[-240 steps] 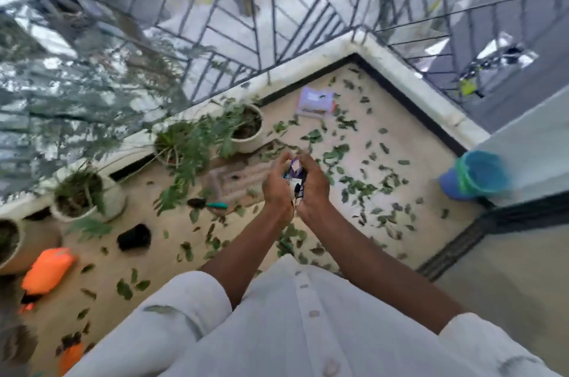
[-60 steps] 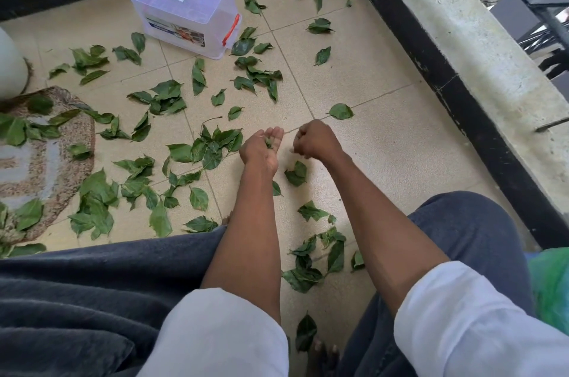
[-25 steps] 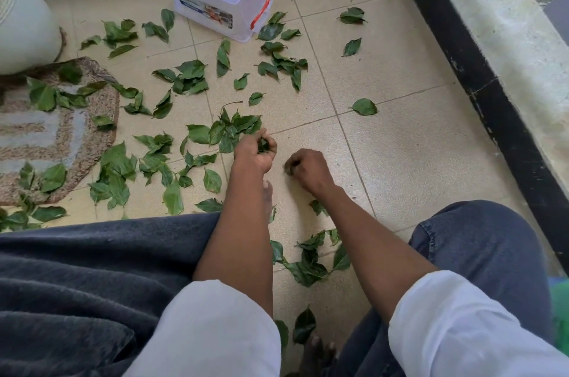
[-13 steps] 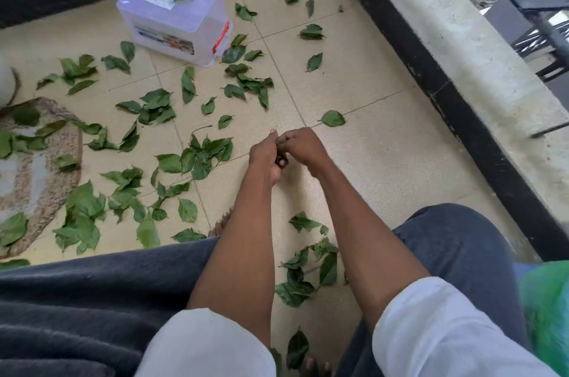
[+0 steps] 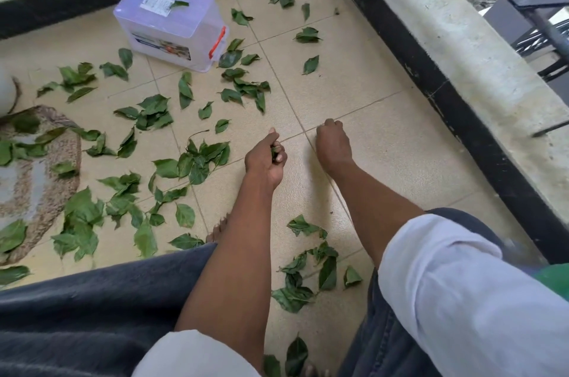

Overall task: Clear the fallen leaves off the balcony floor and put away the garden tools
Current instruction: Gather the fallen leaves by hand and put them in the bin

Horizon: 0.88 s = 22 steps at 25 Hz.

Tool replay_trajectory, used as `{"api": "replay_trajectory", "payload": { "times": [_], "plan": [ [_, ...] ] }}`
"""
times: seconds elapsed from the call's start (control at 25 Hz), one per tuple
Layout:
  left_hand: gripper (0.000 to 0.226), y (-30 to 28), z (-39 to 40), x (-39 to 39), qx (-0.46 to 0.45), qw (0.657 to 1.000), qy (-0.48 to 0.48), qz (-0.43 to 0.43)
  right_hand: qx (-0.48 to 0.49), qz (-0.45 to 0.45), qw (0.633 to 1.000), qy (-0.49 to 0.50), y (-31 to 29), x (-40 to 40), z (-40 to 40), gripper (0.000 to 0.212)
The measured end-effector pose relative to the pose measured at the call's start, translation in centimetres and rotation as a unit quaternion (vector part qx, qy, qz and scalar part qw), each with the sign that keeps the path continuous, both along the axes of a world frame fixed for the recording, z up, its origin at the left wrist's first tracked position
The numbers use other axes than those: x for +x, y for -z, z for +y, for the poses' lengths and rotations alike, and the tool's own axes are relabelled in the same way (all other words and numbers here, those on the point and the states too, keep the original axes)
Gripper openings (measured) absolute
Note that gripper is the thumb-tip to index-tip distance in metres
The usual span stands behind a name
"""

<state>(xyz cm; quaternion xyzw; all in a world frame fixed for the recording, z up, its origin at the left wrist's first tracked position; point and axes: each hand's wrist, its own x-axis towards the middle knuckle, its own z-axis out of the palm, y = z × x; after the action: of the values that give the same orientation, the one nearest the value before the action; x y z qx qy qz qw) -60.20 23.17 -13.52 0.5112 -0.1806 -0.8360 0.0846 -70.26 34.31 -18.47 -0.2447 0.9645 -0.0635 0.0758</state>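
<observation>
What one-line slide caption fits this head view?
Left hand grips gathered leaves while right hand reaches to the tiled floor, leaves scattered beside a plastic box.

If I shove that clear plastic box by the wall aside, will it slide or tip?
The plastic box probably slides rather than tips: it sits flat and looks wider than tall. It seems light, since little shows through its clear walls. The tiled floor looks smooth, so a low push should move it easily, carrying the leaf on its lid along.
</observation>
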Motion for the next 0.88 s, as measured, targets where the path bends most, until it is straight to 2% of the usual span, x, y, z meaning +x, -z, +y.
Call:
{"api": "replay_trajectory", "payload": {
  "times": [0.08, 0.16, 0.24, 0.28, 0.32, 0.36, 0.4, 0.48, 0.52, 0.6, 0.64, 0.72, 0.8, 0.84, 0.88],
  "plan": [
    [0.006, -0.6, 0.3, 0.4, -0.002, 1.0, -0.013, 0.008, -0.06, -0.019, 0.997, 0.051, -0.7, -0.1, -0.6, 0.028],
    [0.011, -0.9, 0.3, 1.0, 0.001, 0.998, -0.061, 0.015, -0.185, -0.127, 0.966, 0.13, -1.9, -0.3, -2.5, 0.022],
    [0.018, -1.0, -0.3, 1.8, 0.005, 0.994, -0.112, 0.018, -0.321, -0.305, 0.886, 0.139, -4.2, 0.5, -5.4, 0.015],
    [0.017, -1.3, -0.8, 2.1, 0.003, 0.992, -0.125, 0.019, -0.359, -0.386, 0.84, 0.126, -5.6, 1.4, -6.8, 0.016],
    [0.013, -1.9, -1.3, 2.4, -0.001, 0.991, -0.136, 0.021, -0.373, -0.437, 0.812, 0.102, -6.8, 2.4, -8.2, 0.017],
    [0.015, -2.5, -2.0, 2.9, -0.014, 0.989, -0.145, 0.027, -0.362, -0.451, 0.813, 0.071, -7.8, 3.6, -9.7, 0.019],
    [0.018, -2.9, -2.9, 3.6, -0.02, 0.986, -0.16, 0.032, -0.333, -0.434, 0.836, 0.034, -8.7, 4.8, -10.9, 0.022],
    [0.024, -3.8, -4.4, 5.6, -0.016, 0.976, -0.21, 0.051, -0.243, -0.338, 0.908, -0.051, -9.5, 7.2, -13.4, 0.014],
    [0.025, -4.2, -5.0, 6.9, -0.016, 0.972, -0.229, 0.056, -0.201, -0.297, 0.93, -0.084, -9.9, 8.6, -14.4, 0.004],
    [0.027, -4.8, -6.0, 9.2, -0.013, 0.966, -0.251, 0.067, -0.12, -0.23, 0.957, -0.131, -10.6, 11.2, -16.1, 0.013],
    [0.026, -5.0, -6.3, 10.3, -0.018, 0.968, -0.245, 0.059, -0.066, -0.219, 0.959, -0.17, -11.2, 12.4, -16.4, 0.014],
    [0.018, -5.5, -7.2, 12.4, -0.058, 0.979, -0.196, 0.012, 0.014, -0.257, 0.931, -0.259, -12.2, 13.6, -17.0, 0.017],
    [0.016, -5.2, -8.4, 14.3, -0.079, 0.987, -0.131, -0.052, 0.004, -0.344, 0.906, -0.248, -12.3, 12.9, -17.0, 0.02],
    [0.018, -4.8, -9.2, 15.1, -0.08, 0.988, -0.099, -0.089, -0.027, -0.359, 0.91, -0.204, -11.8, 12.1, -17.2, 0.023],
    [0.022, -4.4, -10.3, 15.9, -0.084, 0.986, -0.07, -0.123, -0.045, -0.326, 0.93, -0.161, -11.0, 11.3, -17.4, 0.023]
  ]
}}
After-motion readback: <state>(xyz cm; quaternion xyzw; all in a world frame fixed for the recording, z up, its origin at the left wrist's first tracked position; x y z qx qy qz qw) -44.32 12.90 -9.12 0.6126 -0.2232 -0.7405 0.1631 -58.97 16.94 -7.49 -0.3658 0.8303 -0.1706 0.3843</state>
